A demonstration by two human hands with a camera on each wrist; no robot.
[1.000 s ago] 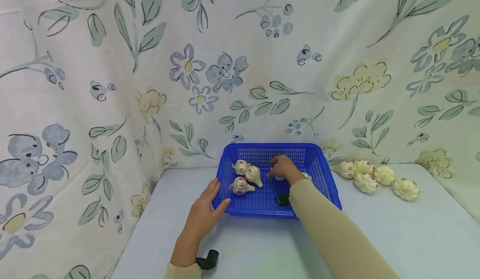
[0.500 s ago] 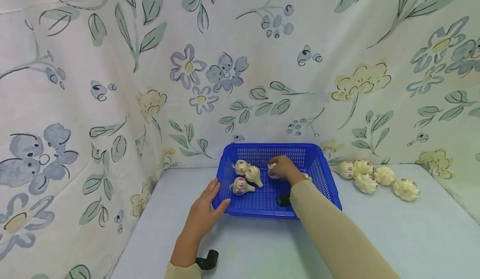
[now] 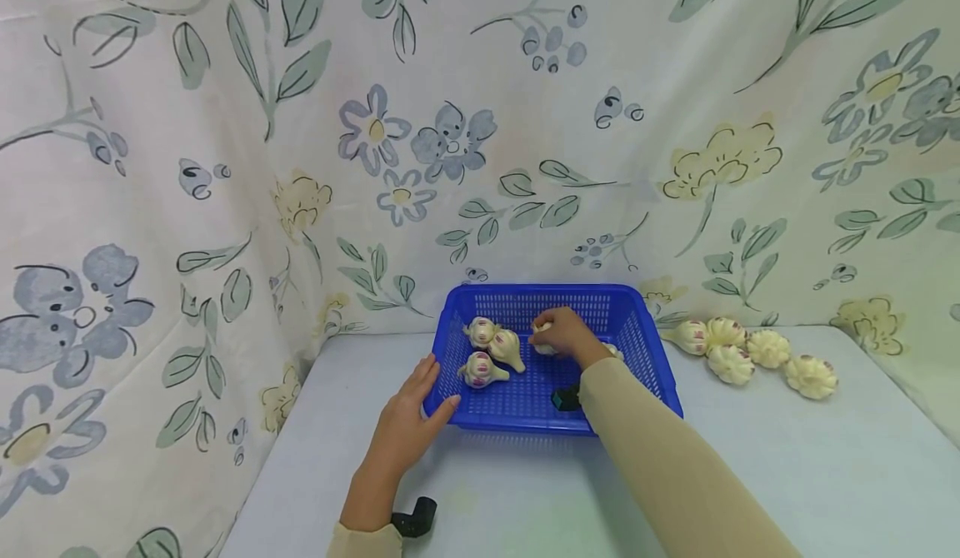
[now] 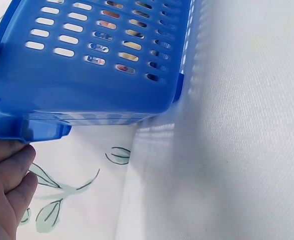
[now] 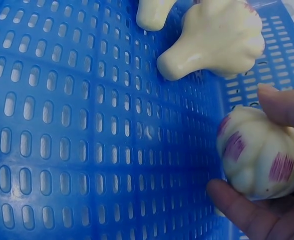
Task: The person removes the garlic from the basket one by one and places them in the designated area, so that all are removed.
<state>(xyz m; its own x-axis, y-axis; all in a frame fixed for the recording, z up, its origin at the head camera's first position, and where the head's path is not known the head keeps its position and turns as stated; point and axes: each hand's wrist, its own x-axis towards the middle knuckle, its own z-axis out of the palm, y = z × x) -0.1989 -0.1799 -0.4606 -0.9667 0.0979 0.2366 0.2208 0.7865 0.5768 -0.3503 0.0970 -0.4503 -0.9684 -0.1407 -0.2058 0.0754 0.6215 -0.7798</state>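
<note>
In the head view, my right hand (image 3: 567, 335) reaches into a blue plastic basket (image 3: 517, 421) and grips a garlic bulb (image 3: 544, 340). The right wrist view has this cream bulb (image 5: 259, 155) with purple streaks between the thumb and fingers. Three other garlic bulbs lie in the basket's left part, one of them a bulb (image 3: 484, 371) near the left wall. Partly hidden behind my right wrist is another bulb (image 3: 613, 351). My left hand (image 3: 408, 420) rests at the basket's front left corner, fingers extended along the rim and thumb spread. In the left wrist view its fingers (image 4: 16, 172) touch the rim.
Several garlic bulbs (image 3: 731, 365) lie in a group on the white table (image 3: 750, 450), right of the basket. A floral cloth (image 3: 480, 125) hangs behind and along the left. Black wrist-camera mounts (image 3: 416, 518) show at the wrists.
My right hand's fingers have closed round the garlic bulb in the basket and shifted it slightly left. The left hand keeps its place at the corner.
</note>
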